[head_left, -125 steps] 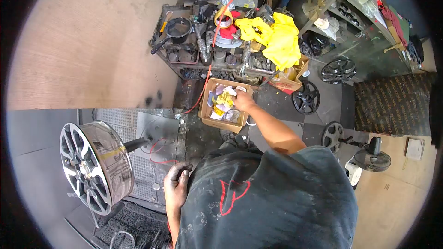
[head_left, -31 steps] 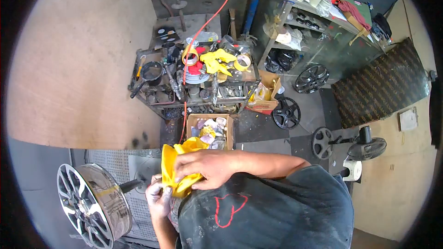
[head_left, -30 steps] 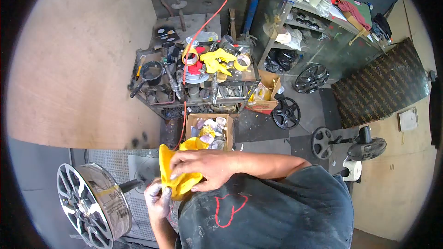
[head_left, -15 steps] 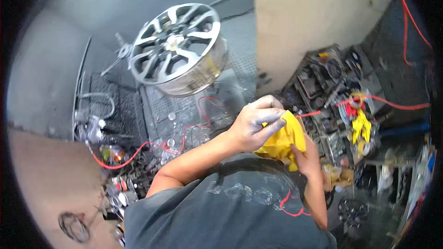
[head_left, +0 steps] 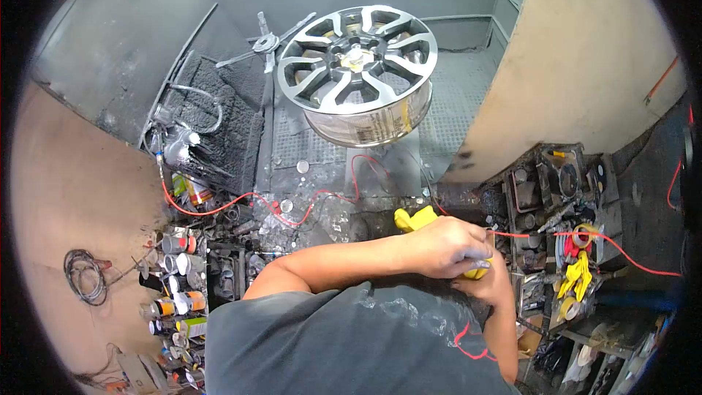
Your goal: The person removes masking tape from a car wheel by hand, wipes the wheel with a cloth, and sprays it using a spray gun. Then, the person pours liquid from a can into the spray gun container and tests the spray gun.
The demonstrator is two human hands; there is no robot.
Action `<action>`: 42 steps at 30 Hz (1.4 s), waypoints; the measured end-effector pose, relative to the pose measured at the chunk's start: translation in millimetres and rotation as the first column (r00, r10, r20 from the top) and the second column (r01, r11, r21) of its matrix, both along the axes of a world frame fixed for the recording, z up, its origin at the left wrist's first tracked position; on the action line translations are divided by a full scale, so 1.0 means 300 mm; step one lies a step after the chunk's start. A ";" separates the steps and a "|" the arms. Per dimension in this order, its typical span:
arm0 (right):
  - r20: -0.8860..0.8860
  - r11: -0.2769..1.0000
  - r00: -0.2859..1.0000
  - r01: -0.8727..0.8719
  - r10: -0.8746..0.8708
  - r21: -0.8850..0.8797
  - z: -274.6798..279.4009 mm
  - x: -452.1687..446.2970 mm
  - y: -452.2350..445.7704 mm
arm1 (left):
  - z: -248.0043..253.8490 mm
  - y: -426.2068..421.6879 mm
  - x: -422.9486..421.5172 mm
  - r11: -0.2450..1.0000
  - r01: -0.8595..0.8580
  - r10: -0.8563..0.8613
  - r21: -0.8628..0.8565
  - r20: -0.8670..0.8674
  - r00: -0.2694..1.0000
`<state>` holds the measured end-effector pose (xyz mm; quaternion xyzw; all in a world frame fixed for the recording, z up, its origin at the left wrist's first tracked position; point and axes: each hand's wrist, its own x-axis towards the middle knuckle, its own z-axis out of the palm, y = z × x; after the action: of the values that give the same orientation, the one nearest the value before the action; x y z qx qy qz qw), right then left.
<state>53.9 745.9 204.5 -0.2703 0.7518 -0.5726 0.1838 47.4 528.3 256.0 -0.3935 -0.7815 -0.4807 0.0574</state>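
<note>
My left hand [head_left: 450,247] is closed around a bunched yellow glove [head_left: 415,219], whose finger-like ends stick out to the left. Close beside it, my right hand [head_left: 488,281] grips the same glove, with a bit of yellow showing between the two hands. Grey smudges mark the left fingers. Both hands are in front of my chest, and parts of the right fingers are hidden. Beyond them an alloy wheel rim [head_left: 340,95] with silver and black spokes lies face up and slightly tilted, its barrel partly yellowish and streaked.
A red hose [head_left: 355,183] runs across the dirty floor and past my hands. At right, a cluttered bench [head_left: 526,197] holds tools, tape rolls and another yellow glove [head_left: 578,275]. Several cans and bottles [head_left: 179,303] stand at left. A metal cross-shaped stand [head_left: 266,43] is behind the wheel.
My hands have come lower and closer together, bunching the yellow glove that hung more spread out before. My view has turned, so the wheel appears further right and level.
</note>
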 end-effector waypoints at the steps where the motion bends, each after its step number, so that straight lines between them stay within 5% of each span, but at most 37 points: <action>1: 0.108 0.988 0.991 -0.091 0.077 0.128 0.001 -0.003 -0.005 | 0.034 -0.021 -0.006 0.998 -0.050 0.050 -0.028 0.029 0.998; 3: 0.126 0.967 0.977 -0.193 0.173 0.166 0.048 0.005 -0.014 | 0.013 -0.046 -0.023 0.995 -0.070 0.069 -0.073 -0.009 0.998; 5: 0.001 0.961 0.967 -0.254 0.255 0.107 0.113 0.008 -0.008 | -0.017 -0.059 -0.049 0.993 0.024 -0.032 0.118 0.062 0.998; 7: -0.062 0.992 0.994 -0.094 0.088 -0.088 0.121 0.026 0.033 | -0.039 -0.073 -0.086 0.957 0.137 -0.162 0.254 0.078 0.984; 8: 0.065 0.948 0.997 0.054 -0.036 -0.313 0.107 0.047 0.045 | -0.066 -0.066 -0.081 0.955 0.135 -0.176 0.262 0.141 0.974; 11: 0.317 0.542 0.948 0.261 0.009 -0.799 -0.002 -0.018 0.107 | -0.185 -0.064 -0.025 0.962 0.157 -0.220 0.223 0.291 0.931; 13: 0.334 0.379 0.939 0.280 0.084 -0.882 -0.010 -0.113 0.085 | -0.200 -0.112 0.003 0.962 0.265 -0.187 -0.059 0.561 0.806; 16: 0.343 0.261 0.932 0.304 0.117 -0.916 0.053 -0.277 -0.033 | -0.213 -0.153 0.035 0.984 0.174 -0.162 0.035 0.578 0.800; 17: 0.299 0.581 0.947 0.310 -0.118 -0.753 0.042 -0.328 -0.115 | -0.197 -0.174 0.034 0.984 0.173 -0.167 0.046 0.580 0.797; 18: 0.093 0.858 0.939 0.341 -0.331 -0.383 0.030 -0.379 -0.199 | -0.162 -0.197 0.028 0.984 0.172 -0.140 -0.034 0.444 0.885; 19: -0.116 0.925 0.918 0.380 -0.380 -0.023 0.018 -0.430 -0.282 | -0.137 -0.217 0.020 0.981 0.158 -0.120 -0.113 0.290 0.949; 21: -0.474 0.972 0.853 0.235 -0.218 -0.024 0.039 -0.447 -0.481 | -0.120 -0.257 0.002 0.985 0.144 -0.112 -0.094 0.283 0.953; 22: -0.432 0.989 0.900 0.112 -0.061 0.094 0.020 -0.460 -0.540 | -0.107 -0.292 -0.013 0.989 0.116 -0.096 -0.086 0.210 0.973; 24: -0.336 0.975 0.940 0.024 0.054 0.222 0.052 -0.453 -0.649 | -0.076 -0.383 -0.038 0.989 0.117 -0.096 -0.092 0.204 0.974; 28: -0.486 0.962 0.860 -0.017 0.153 0.272 0.053 -0.512 -0.855 | -0.095 -0.582 -0.092 0.986 0.144 -0.118 -0.085 0.258 0.959; 30: -0.479 0.915 0.821 -0.122 0.310 0.385 0.090 -0.528 -0.958 | -0.097 -0.663 -0.116 0.952 0.206 -0.099 -0.225 0.411 0.906; 34: -0.424 0.843 0.773 -0.253 0.472 0.475 0.157 -0.596 -1.177 | -0.152 -0.808 -0.165 0.982 0.185 -0.168 -0.042 0.268 0.949; 36: -0.437 0.743 0.628 -0.378 0.644 0.552 0.157 -0.633 -1.270 | -0.128 -0.890 -0.194 0.982 0.188 -0.181 0.001 0.273 0.945; 42: -0.324 0.687 0.641 -0.462 0.696 0.560 0.113 -0.681 -1.388 | -0.174 -1.003 -0.254 0.963 0.234 -0.265 0.132 0.319 0.910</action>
<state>-150.2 329.6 238.5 -0.5975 0.7462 -0.2063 0.2091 -28.8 227.5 203.7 -0.3999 -0.7004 -0.5789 -0.1199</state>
